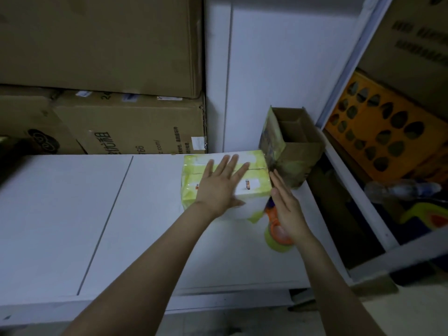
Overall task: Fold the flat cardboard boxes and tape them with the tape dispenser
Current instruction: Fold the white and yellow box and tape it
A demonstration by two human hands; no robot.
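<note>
A folded green-and-white cardboard box [254,166] stands on the white table [72,214], its top flaps closed. My left hand [220,185] lies flat on the top with fingers spread. My right hand [287,209] is held edge-on against the box's right side, fingers straight, holding nothing. An orange tape dispenser with a yellowish tape roll [275,236] lies on the table below the box, partly hidden behind my right hand. A second box [291,141] stands open-topped just right of the first, touching it.
Large brown cartons [121,93] are stacked at the back left against a white wall. A white shelf frame [363,202] on the right holds an orange perforated crate [388,132] and clutter below. The table's front edge runs near the bottom of the view.
</note>
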